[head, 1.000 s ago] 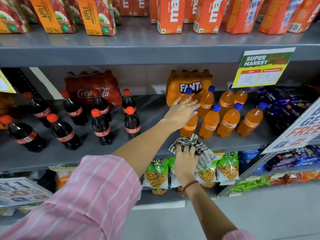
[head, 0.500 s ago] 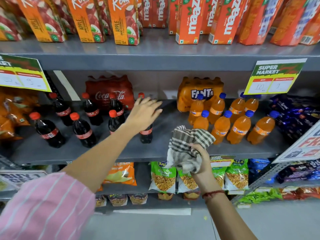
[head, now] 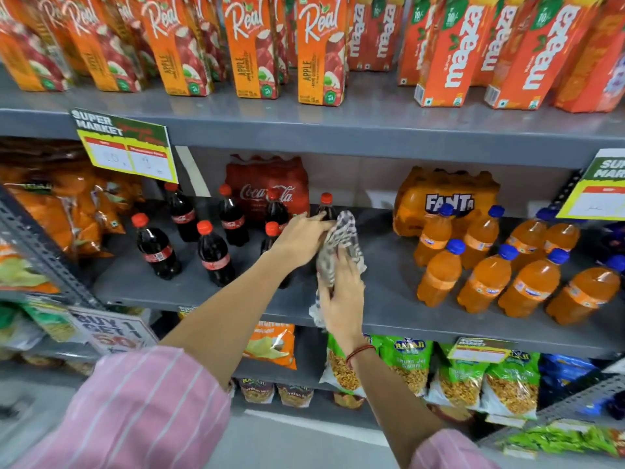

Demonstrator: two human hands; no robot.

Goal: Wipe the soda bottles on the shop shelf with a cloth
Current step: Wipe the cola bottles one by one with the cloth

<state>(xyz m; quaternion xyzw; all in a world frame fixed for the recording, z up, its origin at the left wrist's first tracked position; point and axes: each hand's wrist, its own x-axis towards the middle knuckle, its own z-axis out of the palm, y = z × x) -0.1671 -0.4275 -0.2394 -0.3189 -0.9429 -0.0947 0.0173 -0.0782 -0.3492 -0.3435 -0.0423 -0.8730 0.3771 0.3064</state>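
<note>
Cola bottles [head: 216, 253] crowded left hand [head: 299, 236], gripping one bottle; right hand [head: 340, 299] pressed cloth [head: 343, 242] against it; grey shelf [head: 389, 299].

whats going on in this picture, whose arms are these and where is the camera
There is no machine here. A person wears a wide-angle camera on the head, so you look forward and down along their own two arms in pink striped sleeves. This is the only view.

In front is a grey shop shelf. On it stand cola bottles with red caps on the left and orange soda bottles with blue caps on the right, with wrapped multipacks behind them. Juice cartons fill the shelf above, and snack packets the one below.

The left hand is on a cola bottle that is mostly hidden. The right hand presses a checked cloth against it.
</note>
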